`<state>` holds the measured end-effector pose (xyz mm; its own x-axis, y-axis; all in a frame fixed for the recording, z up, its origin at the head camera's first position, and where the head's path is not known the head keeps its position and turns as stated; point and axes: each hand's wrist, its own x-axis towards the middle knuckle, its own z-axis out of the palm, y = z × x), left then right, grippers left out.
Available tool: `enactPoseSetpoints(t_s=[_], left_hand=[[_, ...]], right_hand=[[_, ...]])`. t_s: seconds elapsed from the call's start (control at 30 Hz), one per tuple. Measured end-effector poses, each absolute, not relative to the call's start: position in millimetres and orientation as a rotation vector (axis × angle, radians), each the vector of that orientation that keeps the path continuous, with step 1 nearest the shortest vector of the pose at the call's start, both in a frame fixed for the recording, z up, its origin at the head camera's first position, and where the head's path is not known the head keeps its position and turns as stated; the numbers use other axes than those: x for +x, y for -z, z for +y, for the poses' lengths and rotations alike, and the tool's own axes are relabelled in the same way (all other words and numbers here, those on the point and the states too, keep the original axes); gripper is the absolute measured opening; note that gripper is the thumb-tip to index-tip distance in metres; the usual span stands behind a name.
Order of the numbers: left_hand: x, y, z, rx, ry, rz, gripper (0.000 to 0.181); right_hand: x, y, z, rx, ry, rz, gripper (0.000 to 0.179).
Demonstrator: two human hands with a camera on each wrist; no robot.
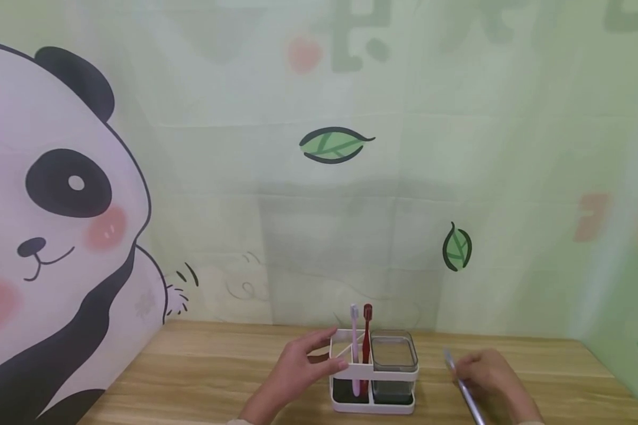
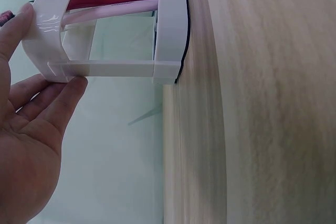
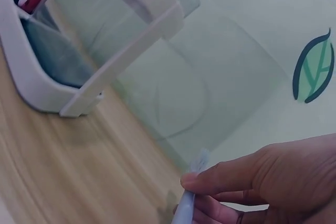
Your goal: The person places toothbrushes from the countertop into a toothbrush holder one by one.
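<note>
A white toothbrush holder (image 1: 361,371) stands on the wooden table, holding a pink toothbrush (image 1: 355,339) and a red toothbrush (image 1: 366,342) upright in its left part. Its right part carries a clear cup (image 1: 396,361). My left hand (image 1: 296,367) grips the holder's upper band at the left, thumb on the front and fingers round the back corner, as the left wrist view also shows. To the right of the holder, my right hand (image 1: 486,373) pinches a light blue toothbrush (image 3: 184,207) close below its bristle head. That toothbrush is slanted, apart from the holder.
The wooden table (image 1: 207,366) ends at a pale green cloth backdrop (image 1: 218,147) just behind the holder. A large panda (image 1: 64,236) is printed on it at the left, and leaves are printed at the middle and right.
</note>
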<state>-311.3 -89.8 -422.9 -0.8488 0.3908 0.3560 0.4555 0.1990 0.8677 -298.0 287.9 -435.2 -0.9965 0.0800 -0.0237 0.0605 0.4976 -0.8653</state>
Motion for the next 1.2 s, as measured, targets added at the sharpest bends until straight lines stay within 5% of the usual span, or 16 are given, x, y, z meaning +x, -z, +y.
enactPoseSetpoints(t_s=[1.2], left_hand=[[-309.5,421.2,-90.3,-0.846,1.74,-2.389,0.064]], right_hand=[[-274.7,340.9,258.2,0.062,-1.619,-2.546,0.032]])
